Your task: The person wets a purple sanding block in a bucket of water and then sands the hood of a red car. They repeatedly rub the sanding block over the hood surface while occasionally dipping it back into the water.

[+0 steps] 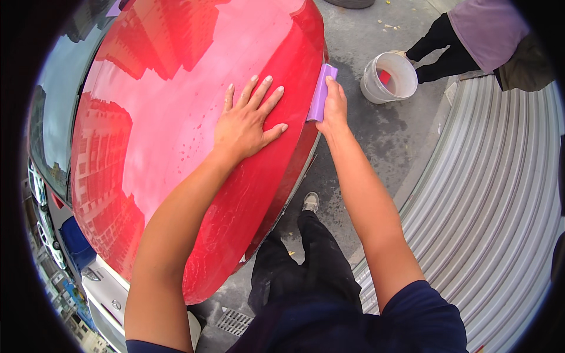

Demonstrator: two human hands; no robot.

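One glossy red car hood (159,112) fills the left and centre of the frame. On it, near centre, the left hand (241,125) lies palm down, fingers spread. Just right, at upper centre, a long purple block (319,97) sits along the hood's edge, pinched by the right hand (335,110); its far fingers seem mostly hidden. Farther right stand a white bucket (370,87) and, upper right, a person in mauve (485,29).

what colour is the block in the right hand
The block is purple; head view shows it best.
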